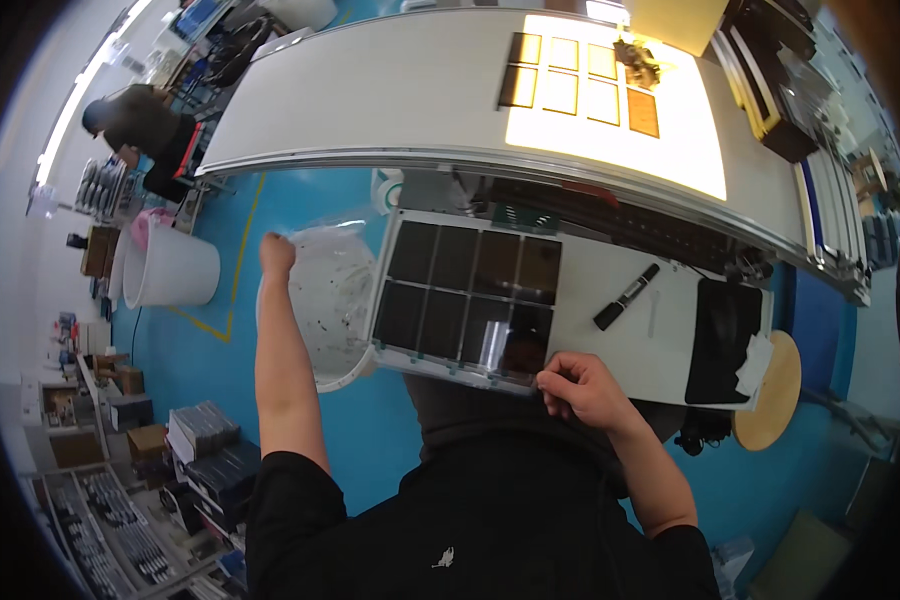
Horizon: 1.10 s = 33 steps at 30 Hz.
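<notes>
1. Tilting dark-celled panel [467, 300] off the surface [620, 330] edge; right hand [580, 388] pinches its 5 o'clock corner.
2. Left hand [276, 252] grips bin liner [330, 290] at 9 o'clock; tipping appears midway.

The white worktop [610, 300] carries a tray of dark square cells [467, 297], a black marker [626, 297] and a black mat [725, 340].

Bare white surface [620, 345] lies open at three o'clock of the dark panel tray [467, 300], broken only by a black marker [626, 297]; a black mat [722, 340] closes it further right; at nine o'clock the lined bin [328, 305] blocks passage; at twelve o'clock the conveyor edge [490, 165] bars the way.
</notes>
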Tool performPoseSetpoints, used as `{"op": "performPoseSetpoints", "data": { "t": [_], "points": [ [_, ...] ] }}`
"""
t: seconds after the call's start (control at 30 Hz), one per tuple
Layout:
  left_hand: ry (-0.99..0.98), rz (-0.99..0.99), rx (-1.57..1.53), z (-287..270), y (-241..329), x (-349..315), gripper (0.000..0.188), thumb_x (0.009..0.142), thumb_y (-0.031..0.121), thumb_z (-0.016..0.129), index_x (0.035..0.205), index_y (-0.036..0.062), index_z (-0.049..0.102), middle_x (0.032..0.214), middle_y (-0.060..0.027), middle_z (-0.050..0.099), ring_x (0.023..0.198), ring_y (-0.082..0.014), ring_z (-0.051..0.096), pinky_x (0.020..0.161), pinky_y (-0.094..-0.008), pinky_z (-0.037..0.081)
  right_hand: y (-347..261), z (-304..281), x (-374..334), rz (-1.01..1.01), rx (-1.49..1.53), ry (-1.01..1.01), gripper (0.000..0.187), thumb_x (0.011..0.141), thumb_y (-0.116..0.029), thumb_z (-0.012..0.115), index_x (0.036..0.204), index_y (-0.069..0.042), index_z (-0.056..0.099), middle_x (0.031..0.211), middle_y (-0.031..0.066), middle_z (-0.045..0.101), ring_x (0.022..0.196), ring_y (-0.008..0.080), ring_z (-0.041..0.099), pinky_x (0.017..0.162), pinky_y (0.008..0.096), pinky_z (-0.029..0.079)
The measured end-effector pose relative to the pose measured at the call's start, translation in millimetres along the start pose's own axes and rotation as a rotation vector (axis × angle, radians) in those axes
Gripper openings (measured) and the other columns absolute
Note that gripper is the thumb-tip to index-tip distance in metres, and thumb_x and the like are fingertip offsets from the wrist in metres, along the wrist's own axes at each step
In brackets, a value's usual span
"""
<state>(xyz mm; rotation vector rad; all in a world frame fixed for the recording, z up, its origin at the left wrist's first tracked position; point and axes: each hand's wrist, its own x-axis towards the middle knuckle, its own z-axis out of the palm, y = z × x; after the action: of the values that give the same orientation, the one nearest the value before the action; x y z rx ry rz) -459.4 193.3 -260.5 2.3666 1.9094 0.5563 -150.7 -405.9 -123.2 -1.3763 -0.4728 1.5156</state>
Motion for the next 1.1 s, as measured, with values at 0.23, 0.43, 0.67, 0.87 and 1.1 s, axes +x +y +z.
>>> {"op": "performPoseSetpoints", "data": {
  "t": [0.23,0.43,0.67,0.87,1.1],
  "points": [
    [0.351,-0.121,-0.616,-80.5,-83.3,-25.6,0.017,0.11,0.013,0.054,0.106,-0.0007,0.062,0.097,-0.0195,0.079,0.095,-0.0317,0.078,0.084,-0.0437,0.059,-24.5,-0.6,-5.9,0.022,0.069,-0.073,0.021,0.107,-0.019,0.07,0.092,-0.005,0.066,0.073,0.0019,0.067,0.06,0.0083,0.06,0.05,0.0238,0.04],
    [-0.067,-0.008,-0.157,-37.3,-94.5,-126.3,0.016,0.11,0.015,0.053,0.117,0.0071,0.065,0.117,-0.0166,0.079,0.11,-0.0392,0.074,0.092,-0.0467,0.057,-33.1,3.3,-9.3,0.081,0.326,-0.142,0.025,0.111,-0.022,0.063,0.093,-0.005,0.064,0.079,0.0076,0.067,0.062,0.0147,0.062,0.05,0.0257,0.042],
    [-0.749,0.211,0.079,-30.4,-53.2,-221.8,0.027,0.1,0.012,0.066,0.124,0.0044,0.076,0.121,-0.0217,0.079,0.111,-0.0444,0.074,0.09,-0.0481,0.061,-27.9,2.2,-10.8,0.034,0.409,-0.156,0.029,0.113,-0.023,0.055,0.092,-0.003,0.058,0.076,0.0135,0.062,0.06,0.0247,0.062,0.044,0.0303,0.04],
    [-1.276,-0.053,-1.19,-202.8,84.4,-257.7,0.026,0.11,0.017,0.062,0.118,-0.0045,0.074,0.097,-0.0167,0.08,0.099,-0.0251,0.081,0.07,-0.0345,0.063,-25.4,-1.3,-13.7,0.114,0.453,-0.212,0.028,0.112,-0.021,0.056,0.091,-0.003,0.057,0.076,0.0129,0.061,0.061,0.0249,0.062,0.044,0.0298,0.04],
    [-1.119,-0.514,-1.696,-209.1,162.2,-309.5,0.023,0.113,0.007,0.05,0.124,-0.0033,0.067,0.125,-0.0227,0.074,0.115,-0.0423,0.077,0.08,-0.0548,0.069,-25.4,3.6,-19.9,0.186,0.261,-0.204,0.024,0.111,-0.018,0.058,0.092,-0.003,0.062,0.079,0.0098,0.065,0.067,0.0212,0.068,0.049,0.0275,0.047]
  ]
}}
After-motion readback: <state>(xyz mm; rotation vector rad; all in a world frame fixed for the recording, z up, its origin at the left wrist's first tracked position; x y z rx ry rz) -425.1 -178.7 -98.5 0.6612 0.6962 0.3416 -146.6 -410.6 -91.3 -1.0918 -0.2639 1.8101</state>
